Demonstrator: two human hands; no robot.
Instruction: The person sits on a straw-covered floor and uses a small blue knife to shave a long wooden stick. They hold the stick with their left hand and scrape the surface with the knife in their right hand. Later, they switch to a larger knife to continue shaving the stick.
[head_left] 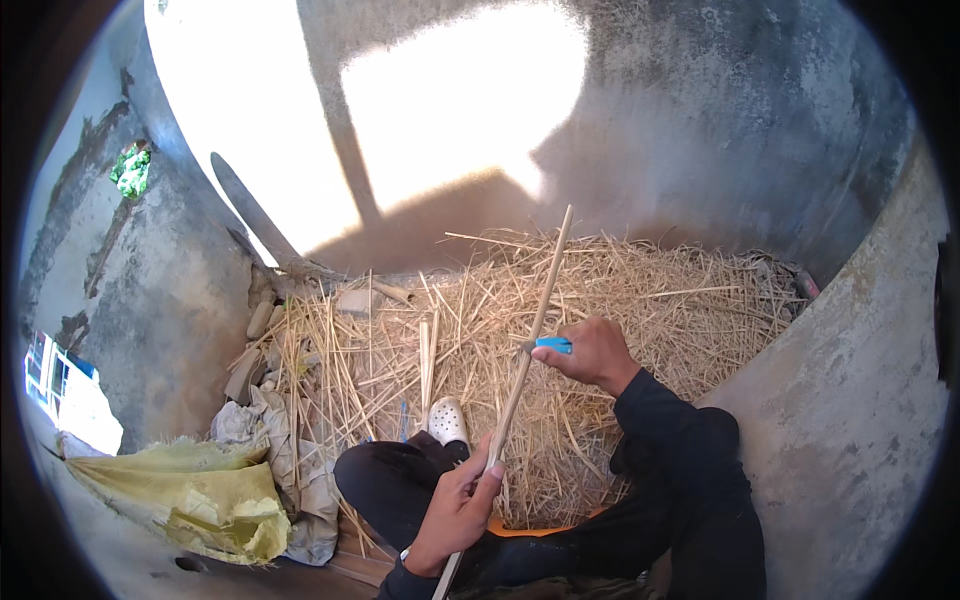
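While curled, left fingers (487, 486) round stick (513, 400).

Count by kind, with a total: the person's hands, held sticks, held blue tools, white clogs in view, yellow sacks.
Left hand, right hand: 2
Held stick: 1
Held blue tool: 1
White clog: 1
Yellow sack: 1
Total: 6

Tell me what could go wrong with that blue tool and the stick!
The blue tool in the right hand might slip down the stick toward the left hand, which grips it lower. The stick might also wobble, since no hand holds its far end.
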